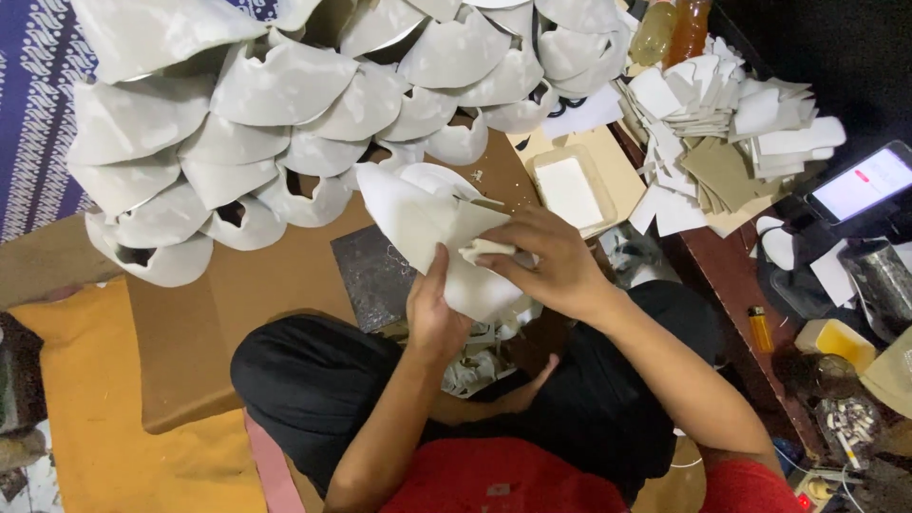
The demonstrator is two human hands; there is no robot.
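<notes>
My left hand (433, 310) grips the near edge of a white curved cone-shaped piece (418, 217), thumb up along its side. My right hand (549, 258) presses a small pale folded strip (486, 250) onto that piece, fingers closed around it. A thin stick or brush tip (483, 201) pokes out beyond the piece. I sit cross-legged in black trousers, and the piece is held over my lap above a dark square slab (372, 274).
A large heap of similar white curved shells (285, 95) fills the far left and middle. A shallow tray of white paste (568, 190) lies to the right, with stacked white and tan cut pieces (731, 123), a lit phone (863, 182), two bottles (670, 28) and a lighter (760, 328).
</notes>
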